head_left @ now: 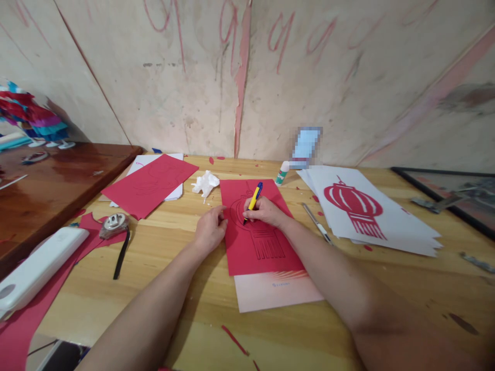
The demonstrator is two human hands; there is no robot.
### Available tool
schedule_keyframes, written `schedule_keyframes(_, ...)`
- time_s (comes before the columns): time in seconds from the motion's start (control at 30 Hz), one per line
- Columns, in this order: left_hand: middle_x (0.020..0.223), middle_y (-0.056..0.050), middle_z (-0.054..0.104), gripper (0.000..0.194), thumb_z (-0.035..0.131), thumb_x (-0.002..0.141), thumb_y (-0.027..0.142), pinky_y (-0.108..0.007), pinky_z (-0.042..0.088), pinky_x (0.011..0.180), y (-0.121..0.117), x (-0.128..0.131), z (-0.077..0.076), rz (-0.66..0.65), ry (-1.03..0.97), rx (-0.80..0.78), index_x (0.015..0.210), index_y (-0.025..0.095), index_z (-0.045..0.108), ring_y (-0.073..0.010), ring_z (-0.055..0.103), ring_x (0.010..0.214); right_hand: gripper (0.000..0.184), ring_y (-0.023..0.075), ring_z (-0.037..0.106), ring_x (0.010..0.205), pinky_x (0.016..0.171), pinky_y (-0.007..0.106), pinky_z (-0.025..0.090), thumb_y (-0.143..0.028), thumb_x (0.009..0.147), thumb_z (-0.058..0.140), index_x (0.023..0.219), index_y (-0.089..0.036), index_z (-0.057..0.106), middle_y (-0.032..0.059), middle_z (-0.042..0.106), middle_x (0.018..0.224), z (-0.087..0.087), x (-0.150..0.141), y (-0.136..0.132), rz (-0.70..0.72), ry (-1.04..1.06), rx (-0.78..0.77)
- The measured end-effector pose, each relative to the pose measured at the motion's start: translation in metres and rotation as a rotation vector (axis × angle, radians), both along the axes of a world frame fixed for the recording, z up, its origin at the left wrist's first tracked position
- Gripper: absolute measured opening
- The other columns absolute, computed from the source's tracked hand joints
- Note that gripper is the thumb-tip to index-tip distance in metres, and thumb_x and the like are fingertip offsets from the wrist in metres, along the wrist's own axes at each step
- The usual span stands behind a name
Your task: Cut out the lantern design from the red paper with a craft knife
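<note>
A yellow pen [254,198] with a blue end is gripped in my right hand [265,212], its tip on a sheet of red paper [240,255]. Drawn in dark lines on that sheet is a lantern [267,242] with a fringe below. My left hand [211,228] is closed at the sheet's left edge, fingers curled against the paper; part of the grip is hidden. Under the red sheet a white sheet [266,299] sticks out towards me. A craft knife [317,224] lies beside my right forearm.
White sheets bearing a red paper lantern [353,203] lie right. A glue stick [282,173] and blurred phone [306,147] stand behind; crumpled tissue [206,184] sits left of the drawing. Farther left are another red sheet [150,183], a tape measure [115,225] and a white device [44,268].
</note>
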State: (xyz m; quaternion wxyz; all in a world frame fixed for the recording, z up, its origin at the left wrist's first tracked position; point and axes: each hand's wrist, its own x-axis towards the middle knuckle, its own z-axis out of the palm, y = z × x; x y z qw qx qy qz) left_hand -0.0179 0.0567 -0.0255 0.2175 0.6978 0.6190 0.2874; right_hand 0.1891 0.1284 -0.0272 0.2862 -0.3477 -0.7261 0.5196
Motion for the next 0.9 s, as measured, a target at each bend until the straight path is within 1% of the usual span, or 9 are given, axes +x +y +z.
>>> schedule_keyframes(0.3, 0.088, -0.005, 0.069, 0.042, 0.057, 0.081, 0.01, -0.029, 0.051, 0.077, 0.0016, -0.0011, -0.0028, -0.005, -0.02, 0.0, 0.123, 0.015, 0.063, -0.0181, 0.064, 0.076, 0.021, 0.0103, 0.048, 0.047, 0.052, 0.024, 0.038, -0.035, 0.067, 0.07, 0.065, -0.02, 0.055, -0.0048, 0.055, 0.05, 0.0004, -0.0007, -0.0005, -0.013, -0.006, -0.021)
schedule_keyframes(0.57, 0.087, -0.004, 0.069, 0.039, 0.057, 0.081, 0.009, -0.029, 0.051, 0.076, 0.0006, -0.0008, -0.0021, -0.015, -0.025, 0.004, 0.119, 0.016, 0.064, -0.018, 0.064, 0.077, 0.019, 0.0105, 0.048, 0.049, 0.053, 0.024, 0.038, -0.034, 0.07, 0.068, 0.065, -0.019, 0.057, -0.0038, 0.057, 0.052, -0.0002, 0.0018, 0.0006, 0.017, -0.012, 0.018)
schedule_keyframes(0.73, 0.087, -0.004, 0.069, 0.041, 0.057, 0.08, 0.009, -0.029, 0.051, 0.076, -0.0001, -0.0003, -0.0002, -0.009, -0.018, 0.0, 0.12, 0.017, 0.064, -0.0177, 0.065, 0.075, 0.021, 0.0107, 0.049, 0.049, 0.053, 0.024, 0.038, -0.036, 0.068, 0.069, 0.064, -0.02, 0.056, -0.0041, 0.055, 0.051, 0.0016, 0.0, -0.0011, -0.007, -0.029, -0.012)
schedule_keyframes(0.9, 0.087, -0.005, 0.069, 0.042, 0.057, 0.081, 0.01, -0.03, 0.051, 0.077, 0.0004, -0.0006, -0.0023, -0.005, -0.025, 0.001, 0.122, 0.015, 0.063, -0.0182, 0.064, 0.076, 0.019, 0.0104, 0.047, 0.048, 0.052, 0.024, 0.037, -0.033, 0.066, 0.068, 0.064, -0.02, 0.055, -0.0045, 0.055, 0.05, 0.0025, 0.0003, -0.0013, 0.001, -0.017, -0.019)
